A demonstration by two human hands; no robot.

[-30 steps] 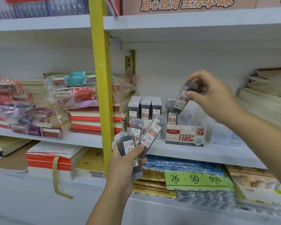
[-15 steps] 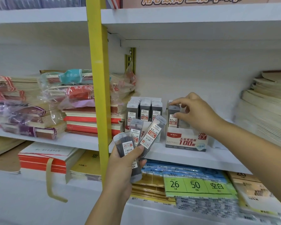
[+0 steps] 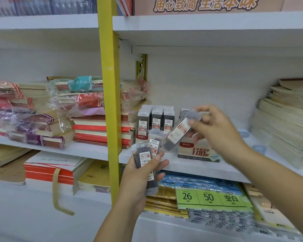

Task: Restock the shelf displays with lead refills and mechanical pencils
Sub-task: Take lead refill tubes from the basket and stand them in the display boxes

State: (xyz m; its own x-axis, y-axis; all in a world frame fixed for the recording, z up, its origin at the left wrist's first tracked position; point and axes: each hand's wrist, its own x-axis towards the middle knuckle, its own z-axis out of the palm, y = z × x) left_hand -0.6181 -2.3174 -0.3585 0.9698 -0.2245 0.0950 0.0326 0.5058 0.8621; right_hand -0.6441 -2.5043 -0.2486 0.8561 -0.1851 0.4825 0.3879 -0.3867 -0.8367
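Several piles of wrapped notebooks (image 3: 42,119) fill the left bay of the shelf (image 3: 87,151), up to the yellow post (image 3: 109,102). Just right of the post, your left hand (image 3: 140,179) is raised in front of the shelf edge. Its thumb and fingers are curled round at least two cases (image 3: 143,158) of lead. The cases stand upright and fanned, the front one showing dark leads and the one behind showing a white label.

Behind them on the shelf stands a full box (image 3: 156,119), with three rows of 0.5 lead cases packed upright. To its right, your right hand (image 3: 215,130) pinches one refill (image 3: 178,131) by its grey cap end, between thumb and fingertips. That refill is tilted, with its lower end pointing down and left toward your other hand. It is blurred, so you cannot read its label. It hangs in the air, in front of the second box (image 3: 198,152), which carries a red "100" on its face and sits just beside the full one.

Below the shelf, a green tag (image 3: 208,196) reads 26 and 50. At the far right, pale pads (image 3: 287,128) lie in tall piles.
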